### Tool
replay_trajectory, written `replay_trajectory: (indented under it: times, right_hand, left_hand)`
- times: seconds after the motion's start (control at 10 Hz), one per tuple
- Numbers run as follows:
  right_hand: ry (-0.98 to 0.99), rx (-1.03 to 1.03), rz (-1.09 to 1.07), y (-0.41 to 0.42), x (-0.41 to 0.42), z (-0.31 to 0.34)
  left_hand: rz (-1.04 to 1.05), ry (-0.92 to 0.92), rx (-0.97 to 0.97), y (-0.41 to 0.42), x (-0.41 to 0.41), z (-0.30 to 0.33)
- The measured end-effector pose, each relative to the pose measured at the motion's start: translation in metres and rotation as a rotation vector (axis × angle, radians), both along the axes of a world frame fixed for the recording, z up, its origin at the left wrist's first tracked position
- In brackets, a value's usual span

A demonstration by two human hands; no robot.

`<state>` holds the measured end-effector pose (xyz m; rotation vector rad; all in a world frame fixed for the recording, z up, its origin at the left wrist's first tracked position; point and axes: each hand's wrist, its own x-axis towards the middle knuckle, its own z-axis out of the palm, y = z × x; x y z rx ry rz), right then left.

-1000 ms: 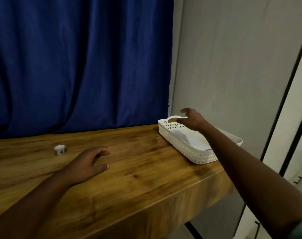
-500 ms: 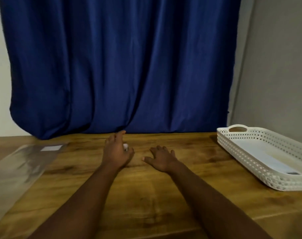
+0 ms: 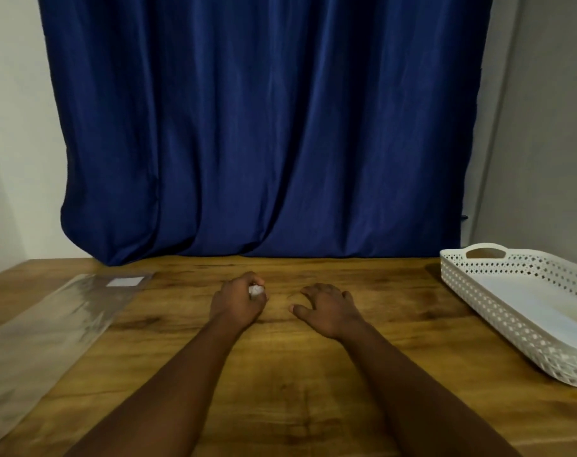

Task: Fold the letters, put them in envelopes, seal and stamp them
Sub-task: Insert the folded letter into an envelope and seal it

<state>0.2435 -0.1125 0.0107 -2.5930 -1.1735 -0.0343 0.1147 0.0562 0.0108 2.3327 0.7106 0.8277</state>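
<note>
From the head view, the left hand (image 3: 237,301) curls its fingers round a small white roll (image 3: 256,289) at mid-table (image 3: 280,390). The right hand (image 3: 328,308) rests just beside it, fingers spread and relaxed on the wood, holding nothing. A white basket (image 3: 478,278) holding a white sheet (image 3: 531,301) sits far right.
</note>
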Motion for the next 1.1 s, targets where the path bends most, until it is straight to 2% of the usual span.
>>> replay_trajectory:
  times: [0.1,0.3,0.4,0.5,0.6,0.8,0.9,1.0,1.1]
  right_hand:
    - [0.002,0.017,0.005,-0.003,0.002,0.0]
    - [-0.026,0.009,0.009,-0.002,0.009,-0.004]
    - [-0.048,0.01,0.014,0.001,0.007,-0.005]
    - [-0.06,0.031,0.006,0.0,0.005,-0.004]
    - [-0.068,0.029,0.016,0.0,0.0,-0.003]
    - [-0.061,0.039,0.015,-0.004,-0.006,0.002]
    - [-0.063,0.03,0.014,-0.002,-0.008,0.001]
    - [-0.056,0.053,0.015,-0.004,-0.007,0.001]
    - [-0.047,0.043,0.013,-0.002,-0.014,0.0]
  left_hand:
    - [0.005,-0.132,-0.155,0.007,-0.008,0.012]
    - [0.094,-0.216,-0.074,0.062,-0.086,0.049]
    - [0.243,-0.156,0.056,0.098,-0.154,0.065]
    - [0.394,0.04,0.166,0.127,-0.208,0.07]
    - [0.426,0.238,0.188,0.139,-0.238,0.065]
    - [0.421,0.537,0.131,0.137,-0.243,0.056]
    - [0.458,0.598,0.267,0.12,-0.224,0.068]
    - [0.264,0.43,0.279,0.089,-0.186,0.072]
    - [0.01,0.402,0.252,0.043,-0.137,0.056]
